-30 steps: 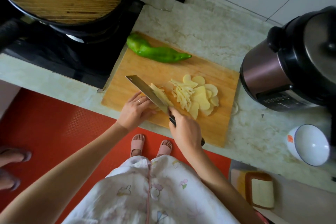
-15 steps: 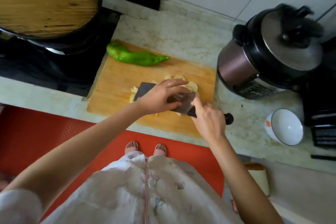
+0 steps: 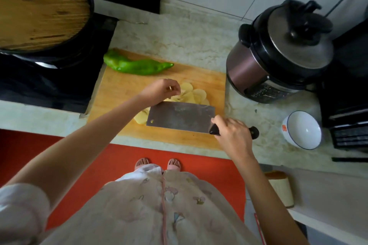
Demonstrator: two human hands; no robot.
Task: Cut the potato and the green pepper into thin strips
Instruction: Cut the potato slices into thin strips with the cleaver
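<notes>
Soft, even daylight lies on the pale counter (image 3: 179, 34), while the stove corner (image 3: 49, 85) sinks into deep shade. A dull sheen sits on the cooker lid (image 3: 294, 45) and the cleaver (image 3: 179, 115). The edges bow with wide-angle stretch, and the wooden lid (image 3: 39, 6) looks slightly smeared.

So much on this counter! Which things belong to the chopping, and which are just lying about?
Part of the job: potato slices, green pepper, cleaver gripped by the right hand, cutting board, left hand at the slices.
Just lying about: pressure cooker, white bowl, lidded wok.
</notes>
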